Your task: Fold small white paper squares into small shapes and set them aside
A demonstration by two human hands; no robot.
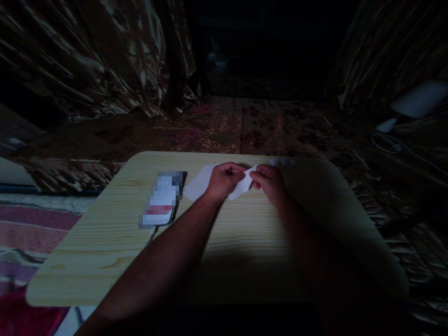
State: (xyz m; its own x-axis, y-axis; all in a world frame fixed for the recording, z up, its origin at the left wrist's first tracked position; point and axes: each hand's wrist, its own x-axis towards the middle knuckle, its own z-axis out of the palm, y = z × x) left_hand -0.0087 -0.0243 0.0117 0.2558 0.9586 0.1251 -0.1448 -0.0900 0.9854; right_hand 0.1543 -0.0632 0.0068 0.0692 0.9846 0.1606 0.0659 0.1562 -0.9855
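Between my hands is a small white piece of paper [241, 187], its upper right part narrowing to a folded-looking corner. My left hand [226, 179] pinches it from the left with thumb and fingers. On the right side, my right hand [269, 181] is closed on the paper's upper corner. Several white sheets [200, 183] lie on the wooden table [245, 252], just left of and partly behind my left hand. Beyond my right hand, a few small pale crumpled-looking pieces [283, 162] rest near the far edge; dim light hides their exact shape.
A phone [163, 198] with a lit, blurred screen lies on the table's left side, a cable [151, 235] running from its lower end. Patterned curtains [105, 56] hang behind. A white lamp-like object [420, 99] stands at the right. Striped bedding [35, 224] is at the left.
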